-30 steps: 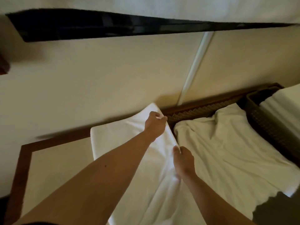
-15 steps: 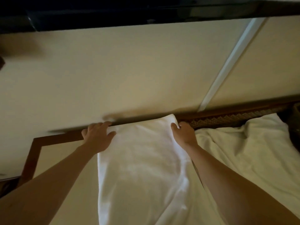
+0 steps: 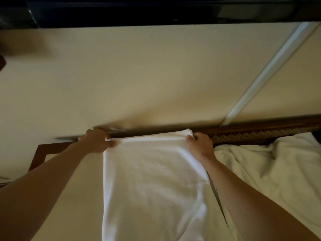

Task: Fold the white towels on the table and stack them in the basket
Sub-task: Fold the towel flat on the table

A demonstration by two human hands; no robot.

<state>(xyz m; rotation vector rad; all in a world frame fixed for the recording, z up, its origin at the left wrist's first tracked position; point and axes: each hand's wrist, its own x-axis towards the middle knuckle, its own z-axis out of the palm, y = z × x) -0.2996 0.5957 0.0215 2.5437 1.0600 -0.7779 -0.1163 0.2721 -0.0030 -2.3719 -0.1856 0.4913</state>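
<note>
our left hand [image 3: 97,140] and right hand [image 3: 199,145] each pinch a far corner of the white towel [image 3: 152,185], fingers curled. between our grips its far edge is lifted. right of our right grip lies a rumpled towel [image 3: 271,171].

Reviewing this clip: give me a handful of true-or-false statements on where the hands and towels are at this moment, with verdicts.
1. Both hands grip the far corners of the long white towel. True: the left hand holds one corner and the right hand the other.
2. The towel being handled lies crumpled in a heap. False: it lies spread out long and fairly flat on the table.
3. A second, rumpled towel lies to the right of the one being held. True.
4. The basket is in view with folded towels in it. False: no basket shows in this frame.
5. The right hand rests flat and open on the table. False: its fingers are curled round the towel's corner.
</note>
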